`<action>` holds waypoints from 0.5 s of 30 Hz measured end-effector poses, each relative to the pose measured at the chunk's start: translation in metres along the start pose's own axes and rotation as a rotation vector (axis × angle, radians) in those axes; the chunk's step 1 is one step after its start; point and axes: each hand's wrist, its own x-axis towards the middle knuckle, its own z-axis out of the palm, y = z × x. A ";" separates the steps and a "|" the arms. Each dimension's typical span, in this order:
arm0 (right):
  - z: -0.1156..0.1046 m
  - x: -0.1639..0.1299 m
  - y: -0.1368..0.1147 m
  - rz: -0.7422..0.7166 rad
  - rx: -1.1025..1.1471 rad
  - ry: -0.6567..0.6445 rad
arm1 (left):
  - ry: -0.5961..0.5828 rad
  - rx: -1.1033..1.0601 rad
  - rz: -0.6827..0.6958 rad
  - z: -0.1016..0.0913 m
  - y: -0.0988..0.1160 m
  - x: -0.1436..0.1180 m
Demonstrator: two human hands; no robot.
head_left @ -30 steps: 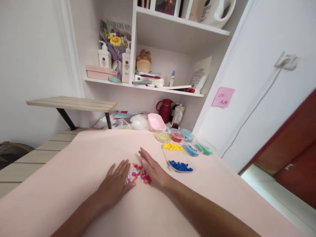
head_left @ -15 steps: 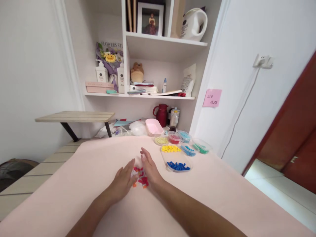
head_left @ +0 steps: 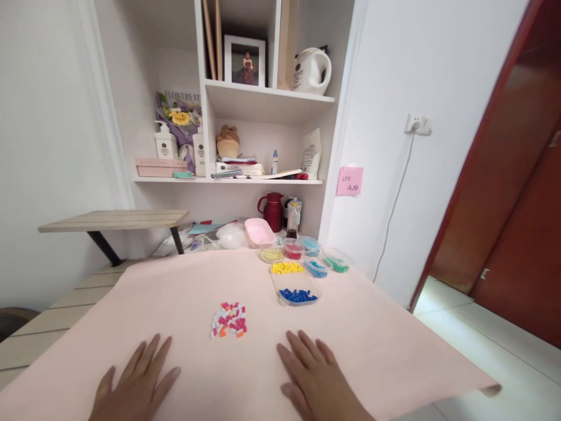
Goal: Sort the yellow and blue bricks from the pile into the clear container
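Observation:
A small pile of mixed pieces [head_left: 229, 320], white, pink-red and orange, lies on the pink table cover [head_left: 188, 292]. My left hand [head_left: 135, 383] rests palm down to the near left of the pile, its fingers spread and holding nothing. To the near right, my right hand [head_left: 316, 374] lies flat with its fingers apart, also holding nothing. Neither hand touches the pieces. Beyond my right hand sits a clear divided tray [head_left: 291, 282], with yellow pieces [head_left: 287, 268] in its far part and dark blue pieces [head_left: 298, 296] in its near part.
Behind the tray stand small tubs of green pieces [head_left: 336, 263], blue pieces [head_left: 316, 269], red pieces [head_left: 293, 250] and pale yellow pieces [head_left: 272, 254]. A pink basin [head_left: 260, 232] and a dark red jug [head_left: 273, 211] are farther back. A wooden stand [head_left: 114, 219] is at the left.
Both hands have moved apart and back from the pile, which they had been cupping on either side. They now lie flat on the cover. The camera view has shifted.

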 end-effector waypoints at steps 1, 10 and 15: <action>0.006 -0.001 0.001 -0.009 -0.004 -0.007 | 0.030 -0.007 0.005 0.002 -0.001 0.001; 0.008 -0.007 -0.003 -0.024 0.008 0.028 | 0.083 -0.019 0.009 0.007 -0.002 0.002; 0.011 -0.010 -0.008 -0.007 0.000 0.087 | 0.033 -0.020 -0.004 -0.009 0.005 -0.004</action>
